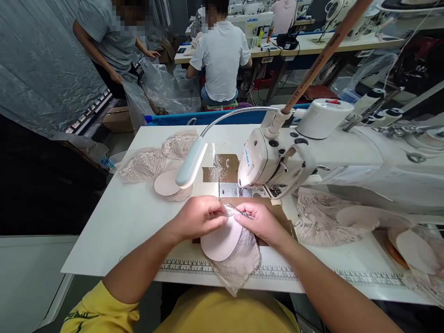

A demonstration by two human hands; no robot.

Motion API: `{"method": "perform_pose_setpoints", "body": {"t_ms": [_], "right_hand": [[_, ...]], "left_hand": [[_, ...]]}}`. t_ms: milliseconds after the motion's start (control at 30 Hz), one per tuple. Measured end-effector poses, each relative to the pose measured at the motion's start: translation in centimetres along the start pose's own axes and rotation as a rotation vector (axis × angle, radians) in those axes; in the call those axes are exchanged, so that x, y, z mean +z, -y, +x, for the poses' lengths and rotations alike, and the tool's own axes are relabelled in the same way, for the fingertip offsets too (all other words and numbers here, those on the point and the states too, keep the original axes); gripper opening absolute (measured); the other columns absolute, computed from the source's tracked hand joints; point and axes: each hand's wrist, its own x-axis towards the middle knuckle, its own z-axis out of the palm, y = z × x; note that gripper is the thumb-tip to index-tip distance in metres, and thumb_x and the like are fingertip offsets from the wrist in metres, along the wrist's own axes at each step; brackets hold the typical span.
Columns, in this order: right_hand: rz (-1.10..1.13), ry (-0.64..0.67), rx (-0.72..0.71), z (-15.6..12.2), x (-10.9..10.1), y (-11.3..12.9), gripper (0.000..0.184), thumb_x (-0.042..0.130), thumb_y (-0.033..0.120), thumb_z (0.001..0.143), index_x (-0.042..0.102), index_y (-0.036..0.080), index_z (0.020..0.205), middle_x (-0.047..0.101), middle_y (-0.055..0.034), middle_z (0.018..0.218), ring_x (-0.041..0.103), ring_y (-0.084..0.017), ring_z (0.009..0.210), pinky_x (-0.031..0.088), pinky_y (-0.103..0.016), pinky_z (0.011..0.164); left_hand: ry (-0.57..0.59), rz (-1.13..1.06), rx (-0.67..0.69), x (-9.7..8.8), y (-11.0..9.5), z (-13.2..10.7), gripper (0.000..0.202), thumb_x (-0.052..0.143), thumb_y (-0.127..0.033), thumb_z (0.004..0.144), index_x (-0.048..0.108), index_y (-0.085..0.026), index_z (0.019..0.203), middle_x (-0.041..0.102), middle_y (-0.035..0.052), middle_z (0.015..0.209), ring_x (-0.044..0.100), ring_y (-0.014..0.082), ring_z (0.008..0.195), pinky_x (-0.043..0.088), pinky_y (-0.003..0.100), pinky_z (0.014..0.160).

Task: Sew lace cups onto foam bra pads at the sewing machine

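In front of the sewing machine (274, 159), my left hand (201, 215) is closed in a pinch on the upper edge of a pale pink lace bra cup piece (222, 240). Its smooth round pad faces up, and beige lace (246, 259) spreads below and to the right, hanging over the table edge. My right hand (260, 222) is closed around a thin, pointed metal tool (239, 210), its tip at the cup's upper edge by my left fingers. Whether it is tweezers or snips I cannot tell. The needle area lies just beyond both hands.
A lamp (192, 162) on a bendy neck hangs over the table's left half. More lace cup pieces (144, 164) lie at the back left, others (326, 219) to the right. A printed ruler (187, 268) runs along the front edge. Two people are beyond the table, one seated.
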Motion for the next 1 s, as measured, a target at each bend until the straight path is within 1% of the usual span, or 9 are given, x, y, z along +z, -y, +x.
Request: {"method": "perform_pose_setpoints", "body": {"t_ms": [133, 267, 400, 467, 600, 667, 767, 900, 1000], "right_hand": [[0.008, 0.006, -0.011, 0.0, 0.1, -0.3, 0.023, 0.058, 0.039, 0.085, 0.066, 0.018, 0.081, 0.066, -0.0032, 0.079, 0.059, -0.017, 0.073, 0.046, -0.028, 0.063], [0.111, 0.019, -0.014, 0.0, 0.0, -0.5, 0.029, 0.061, 0.045, 0.082, 0.062, 0.017, 0.077, 0.061, -0.0019, 0.074, 0.054, -0.015, 0.068, 0.043, -0.026, 0.059], [0.338, 0.018, 0.15, -0.1, -0.1, -0.3, 0.036, 0.059, 0.054, 0.081, 0.058, 0.018, 0.078, 0.039, 0.0068, 0.054, 0.032, -0.007, 0.046, 0.025, -0.021, 0.042], [0.415, 0.034, 0.223, -0.2, 0.1, -0.2, 0.036, 0.062, 0.054, 0.079, 0.057, 0.019, 0.079, 0.034, 0.0088, 0.051, 0.024, -0.006, 0.043, 0.018, -0.021, 0.04], [0.45, 0.055, 0.226, -0.3, 0.7, 0.2, 0.034, 0.069, 0.05, 0.072, 0.057, 0.018, 0.072, 0.046, 0.0055, 0.054, 0.036, -0.008, 0.047, 0.028, -0.022, 0.044], [0.422, 0.031, 0.199, -0.4, 0.9, 0.4, 0.032, 0.069, 0.048, 0.073, 0.057, 0.018, 0.073, 0.05, 0.0035, 0.059, 0.042, -0.01, 0.053, 0.033, -0.024, 0.048], [0.255, -0.004, 0.093, -0.4, 0.7, 0.4, 0.027, 0.062, 0.044, 0.079, 0.057, 0.018, 0.073, 0.052, 0.0017, 0.066, 0.045, -0.013, 0.061, 0.036, -0.025, 0.054], [-0.022, -0.107, -0.039, -0.3, 0.1, 0.0, 0.03, 0.053, 0.037, 0.085, 0.043, 0.02, 0.062, 0.042, 0.0038, 0.061, 0.037, -0.012, 0.059, 0.031, -0.025, 0.054], [-0.16, -0.113, -0.098, -0.2, -0.2, -0.3, 0.031, 0.048, 0.033, 0.088, 0.039, 0.021, 0.061, 0.038, 0.0041, 0.061, 0.035, -0.011, 0.059, 0.029, -0.025, 0.055]], "left_hand": [[-0.096, 0.275, 0.144, 2.4, 0.3, 0.5, 0.018, 0.053, -0.024, 0.087, 0.065, -0.015, 0.076, 0.061, 0.0025, 0.069, 0.055, 0.0137, 0.064, 0.038, 0.023, 0.056], [-0.175, 0.34, 0.239, 3.0, 0.9, 0.6, 0.021, 0.049, -0.02, 0.088, 0.064, -0.015, 0.074, 0.061, 0.0022, 0.065, 0.053, 0.0127, 0.059, 0.037, 0.023, 0.054], [-0.253, 0.396, 0.291, 2.8, 0.9, 0.4, 0.02, 0.049, -0.017, 0.086, 0.064, -0.016, 0.074, 0.061, 0.0021, 0.061, 0.051, 0.0123, 0.054, 0.036, 0.023, 0.051], [-0.271, 0.434, 0.297, 2.9, 0.7, 0.4, 0.021, 0.048, -0.017, 0.086, 0.064, -0.017, 0.072, 0.061, 0.0023, 0.06, 0.051, 0.0122, 0.054, 0.036, 0.023, 0.051], [-0.304, 0.519, 0.297, 3.6, 0.4, 0.5, 0.03, 0.044, -0.019, 0.089, 0.061, -0.018, 0.065, 0.058, 0.0017, 0.056, 0.048, 0.0119, 0.052, 0.036, 0.025, 0.051], [-0.31, 0.535, 0.315, 3.7, 0.3, 0.5, 0.031, 0.043, -0.019, 0.09, 0.06, -0.018, 0.065, 0.057, 0.0017, 0.056, 0.047, 0.0118, 0.052, 0.036, 0.025, 0.052], [-0.318, 0.552, 0.34, 3.7, 0.3, 0.4, 0.031, 0.044, -0.02, 0.09, 0.059, -0.018, 0.063, 0.057, 0.0015, 0.056, 0.047, 0.0119, 0.052, 0.036, 0.026, 0.053], [-0.327, 0.605, 0.345, 3.3, 0.4, 0.1, 0.031, 0.044, -0.019, 0.089, 0.058, -0.019, 0.061, 0.054, 0.0016, 0.056, 0.045, 0.0127, 0.053, 0.034, 0.027, 0.054], [-0.307, 0.636, 0.368, 3.2, 0.5, 0.0, 0.032, 0.045, -0.019, 0.089, 0.057, -0.019, 0.059, 0.053, 0.0016, 0.054, 0.043, 0.0129, 0.052, 0.031, 0.028, 0.053]]}}
